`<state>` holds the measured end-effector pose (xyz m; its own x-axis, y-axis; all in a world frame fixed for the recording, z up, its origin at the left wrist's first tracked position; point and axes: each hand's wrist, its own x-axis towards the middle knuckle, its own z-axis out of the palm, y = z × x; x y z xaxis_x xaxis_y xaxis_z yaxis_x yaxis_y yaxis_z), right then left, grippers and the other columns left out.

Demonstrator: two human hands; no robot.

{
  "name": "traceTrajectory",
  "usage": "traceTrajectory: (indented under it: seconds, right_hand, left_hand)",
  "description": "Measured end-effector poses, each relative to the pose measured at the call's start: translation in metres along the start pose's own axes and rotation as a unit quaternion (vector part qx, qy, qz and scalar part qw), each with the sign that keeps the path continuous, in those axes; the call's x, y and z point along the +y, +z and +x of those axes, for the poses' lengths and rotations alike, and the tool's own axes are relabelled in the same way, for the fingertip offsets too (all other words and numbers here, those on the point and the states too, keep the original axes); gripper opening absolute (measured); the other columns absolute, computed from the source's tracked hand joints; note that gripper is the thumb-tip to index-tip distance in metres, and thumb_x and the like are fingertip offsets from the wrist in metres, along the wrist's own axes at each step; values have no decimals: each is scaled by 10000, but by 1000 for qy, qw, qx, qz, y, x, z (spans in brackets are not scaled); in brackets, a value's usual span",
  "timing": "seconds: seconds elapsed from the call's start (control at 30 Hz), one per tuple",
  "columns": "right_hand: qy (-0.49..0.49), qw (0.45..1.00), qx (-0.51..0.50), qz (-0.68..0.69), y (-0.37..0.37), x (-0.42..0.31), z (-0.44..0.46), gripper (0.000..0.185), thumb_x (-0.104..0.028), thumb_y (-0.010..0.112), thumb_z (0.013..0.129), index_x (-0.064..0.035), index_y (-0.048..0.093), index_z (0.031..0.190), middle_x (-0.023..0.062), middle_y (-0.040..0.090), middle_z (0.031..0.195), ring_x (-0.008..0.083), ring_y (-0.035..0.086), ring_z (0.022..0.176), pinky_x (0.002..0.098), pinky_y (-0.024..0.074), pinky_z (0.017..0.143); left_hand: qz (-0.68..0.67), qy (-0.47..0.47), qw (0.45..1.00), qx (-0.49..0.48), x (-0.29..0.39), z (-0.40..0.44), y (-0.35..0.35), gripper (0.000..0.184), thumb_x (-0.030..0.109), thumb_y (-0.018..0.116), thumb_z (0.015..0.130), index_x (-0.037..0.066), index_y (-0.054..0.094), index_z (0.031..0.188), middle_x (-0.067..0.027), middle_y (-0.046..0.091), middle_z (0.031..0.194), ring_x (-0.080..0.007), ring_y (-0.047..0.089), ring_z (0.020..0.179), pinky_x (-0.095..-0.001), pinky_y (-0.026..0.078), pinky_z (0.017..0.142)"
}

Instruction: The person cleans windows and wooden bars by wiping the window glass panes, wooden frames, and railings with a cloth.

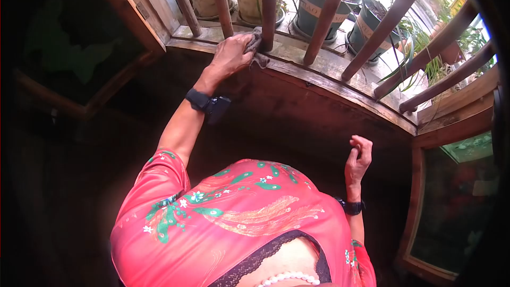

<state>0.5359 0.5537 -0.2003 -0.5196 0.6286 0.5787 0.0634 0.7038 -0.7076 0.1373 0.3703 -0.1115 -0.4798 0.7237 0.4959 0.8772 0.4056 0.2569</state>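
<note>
My left hand (234, 53) is closed round a grey cloth (256, 45), pressing it on the wooden window sill (297, 73) between two upright wooden bars. Part of the cloth hangs over the sill's front edge. A dark band with a small device sits on my left wrist. Away from the sill, at the right, my right hand (358, 158) hangs in the air with its fingers curled. It touches nothing that I can see, and whether anything is inside the curl is unclear. Its wrist also has a dark band.
Round wooden bars (329, 16) stand along the sill. Behind them are beige pots (246, 1) and dark green pots (313, 13) with plants on saucers. Open window panels with wooden frames flank the opening, one at the left (135, 16), one at the right (417, 196). A dark wall lies below the sill.
</note>
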Motion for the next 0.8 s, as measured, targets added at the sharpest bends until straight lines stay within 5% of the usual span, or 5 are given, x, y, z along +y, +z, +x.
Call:
traceTrajectory:
  seconds: [0.23,0.33,0.5,0.53,0.8]
  right_hand:
    - [77,996,-14,-34,-28,20,-36,295,115,435,806,-11,626,991,110,581,916,213,617,795,313,500,744]
    - [106,994,-2,-32,-33,28,-44,265,92,424,862,-1,623,1011,67,571,953,152,624,814,268,489,757]
    - [110,994,7,-22,-30,30,-48,279,101,438,816,-5,628,990,107,575,921,197,615,793,307,502,746]
    - [109,994,-1,-29,-30,30,-49,277,99,439,815,-3,627,992,109,575,917,201,613,789,310,502,742]
    - [130,990,-35,-29,-28,38,-74,254,83,429,860,3,626,999,83,587,923,168,615,789,283,493,732]
  left_hand:
    - [-48,-53,986,-150,46,-19,-44,309,269,632,851,44,652,1061,-226,673,923,-418,631,927,-477,500,807]
    - [-231,-47,972,15,69,-2,-20,381,311,620,880,33,629,1141,-253,668,930,-399,649,941,-458,509,813]
    - [-83,1,993,84,87,45,69,546,269,593,884,77,438,1371,-251,583,1155,-437,623,978,-492,512,844]
    - [-35,-65,996,-50,105,47,65,530,212,573,865,94,432,1362,-232,529,1205,-445,602,1017,-530,497,850]
    - [-35,11,999,-32,104,29,51,302,116,567,822,40,537,1113,-192,554,1048,-409,612,947,-522,506,793]
